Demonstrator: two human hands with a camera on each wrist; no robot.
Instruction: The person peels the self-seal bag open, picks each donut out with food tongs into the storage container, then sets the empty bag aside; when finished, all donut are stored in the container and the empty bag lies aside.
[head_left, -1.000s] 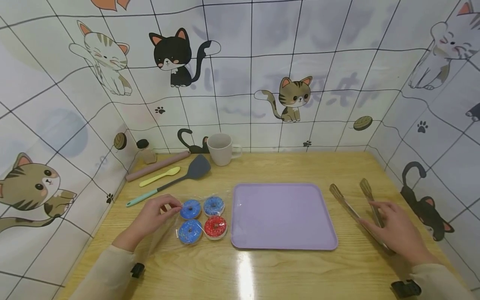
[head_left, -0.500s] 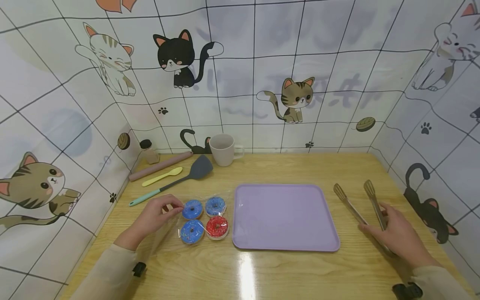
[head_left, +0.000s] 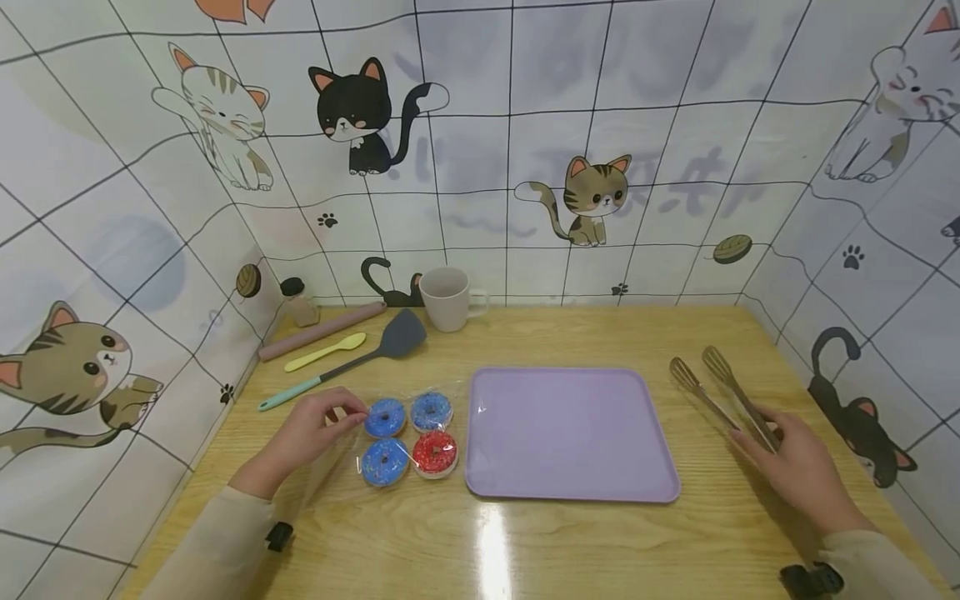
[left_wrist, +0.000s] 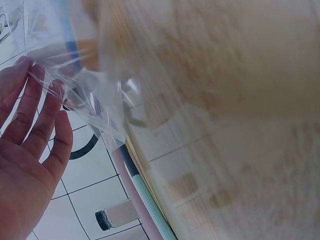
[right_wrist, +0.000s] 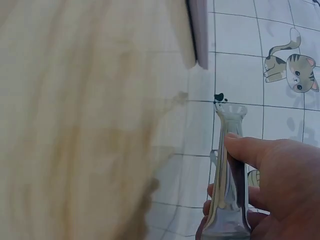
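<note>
At the left, my left hand (head_left: pixel 311 433) pinches the edge of a clear plastic bag (left_wrist: pixel 107 102) between thumb and fingertips. Inside the bag lie toy-like donuts: blue ones (head_left: pixel 385 475) and a red one (head_left: pixel 435 467), flat on the table. My right hand (head_left: pixel 798 467) grips metal tongs (head_left: pixel 731 379) to the right of the tray, thumb on one arm and fingers round the other. The tongs' slotted heads point away from me and stand a little apart, with nothing between them. In the right wrist view, the tongs' metal arms (right_wrist: pixel 227 190) run up past the thumb.
A lilac tray (head_left: pixel 570 433) lies between the hands. Behind the left hand are a spatula (head_left: pixel 401 333), a yellow spoon (head_left: pixel 322 354), a rolling pin (head_left: pixel 322 332), a shaker jar (head_left: pixel 300 307) and a mug (head_left: pixel 446 300). Cat-print walls enclose the table (head_left: pixel 585 546).
My right hand has squeezed the tongs, so their heads are closer together, and it has tightened its grip. The left hand and the bag have stayed in place.
</note>
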